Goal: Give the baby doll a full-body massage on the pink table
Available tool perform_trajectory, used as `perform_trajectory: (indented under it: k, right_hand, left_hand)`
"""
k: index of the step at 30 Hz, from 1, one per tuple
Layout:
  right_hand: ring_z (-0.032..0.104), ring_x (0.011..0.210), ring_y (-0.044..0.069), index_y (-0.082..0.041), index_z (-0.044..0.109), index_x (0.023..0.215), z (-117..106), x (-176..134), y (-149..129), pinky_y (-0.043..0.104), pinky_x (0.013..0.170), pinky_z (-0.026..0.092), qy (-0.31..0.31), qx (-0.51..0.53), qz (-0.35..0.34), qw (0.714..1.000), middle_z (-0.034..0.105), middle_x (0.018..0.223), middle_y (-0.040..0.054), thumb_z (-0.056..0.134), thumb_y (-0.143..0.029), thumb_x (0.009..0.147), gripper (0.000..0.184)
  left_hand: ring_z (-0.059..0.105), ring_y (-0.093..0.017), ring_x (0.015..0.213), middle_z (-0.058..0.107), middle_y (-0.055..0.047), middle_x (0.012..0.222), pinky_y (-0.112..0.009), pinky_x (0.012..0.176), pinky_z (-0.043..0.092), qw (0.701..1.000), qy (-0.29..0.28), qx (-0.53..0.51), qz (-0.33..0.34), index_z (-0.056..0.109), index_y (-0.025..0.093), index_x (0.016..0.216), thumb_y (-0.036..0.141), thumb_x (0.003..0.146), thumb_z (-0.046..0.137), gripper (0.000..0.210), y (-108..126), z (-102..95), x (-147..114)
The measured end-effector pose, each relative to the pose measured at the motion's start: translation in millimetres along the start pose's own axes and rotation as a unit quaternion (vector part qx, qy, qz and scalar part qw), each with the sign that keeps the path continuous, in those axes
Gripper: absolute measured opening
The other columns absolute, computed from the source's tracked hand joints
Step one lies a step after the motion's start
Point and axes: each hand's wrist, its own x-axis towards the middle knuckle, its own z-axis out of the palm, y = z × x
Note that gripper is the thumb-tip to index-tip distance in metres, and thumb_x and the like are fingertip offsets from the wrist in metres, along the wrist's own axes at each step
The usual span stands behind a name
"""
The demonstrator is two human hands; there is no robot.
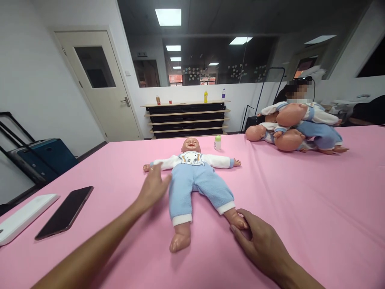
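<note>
A baby doll (194, 176) lies on its back on the pink-covered table (288, 233), arms spread and head away from me. It wears light blue trousers and a white top with an elephant face on the chest. My right hand (260, 241) has its thumb and fingers around the toes of the doll's foot on the right. Beside the doll's arm and hip on the left, my left hand (154, 186) hovers, slightly blurred, with fingers apart and nothing in it. A small white bottle with a green cap (217, 143) stands right of the doll's head.
Several dolls (297, 128) lie heaped at the far right, with a person (296, 90) behind them. A dark phone (66, 212) and a white flat object (24, 216) lie at the left. Bottles stand on a shelf (188, 105) by the wall.
</note>
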Motion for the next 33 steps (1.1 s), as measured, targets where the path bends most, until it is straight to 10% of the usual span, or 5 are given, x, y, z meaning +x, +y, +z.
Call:
perform_trajectory:
  k: [4,8,18,33]
  right_hand:
    - [0.059,0.065,0.016,-0.019,0.056,0.105,0,-2,0,0.029,0.059,0.047,-0.015,0.039,-0.021,0.999,0.063,0.080,0.0036,0.050,-0.029,0.091,0.018]
    - [0.060,0.068,0.017,-0.018,0.055,0.120,1,-5,-1,0.030,0.063,0.047,-0.026,0.049,-0.034,0.998,0.064,0.081,0.0037,0.049,-0.031,0.092,0.031]
    - [0.054,0.058,0.014,-0.016,0.057,0.126,3,-10,5,0.026,0.057,0.040,0.030,-0.001,-0.125,0.992,0.059,0.068,0.0006,0.051,-0.026,0.090,0.037]
    - [0.052,0.056,0.013,-0.016,0.062,0.115,-7,-10,-8,0.025,0.055,0.040,-0.028,0.057,-0.104,0.993,0.057,0.065,-0.0009,0.053,-0.032,0.090,0.031]
  left_hand:
    - [0.053,-0.032,0.122,0.039,-0.014,0.147,-0.044,0.100,0.042,0.988,-0.129,0.044,0.070,0.037,0.026,0.145,0.045,0.086,0.047,0.063,45,-4.5,-103]
    - [0.055,-0.035,0.120,0.015,-0.017,0.159,-0.046,0.092,0.046,0.977,-0.178,0.097,0.062,0.031,0.023,0.149,0.044,0.088,0.042,0.066,54,5.4,-152]
    - [0.059,-0.030,0.113,0.014,-0.015,0.160,-0.043,0.091,0.046,0.972,-0.132,0.167,0.102,0.040,0.021,0.144,0.017,0.079,0.042,0.066,50,3.9,-155]
    - [0.056,-0.031,0.120,0.017,-0.012,0.160,-0.044,0.093,0.047,0.978,-0.177,0.081,0.074,0.032,0.024,0.150,0.031,0.087,0.040,0.063,41,-4.7,-155]
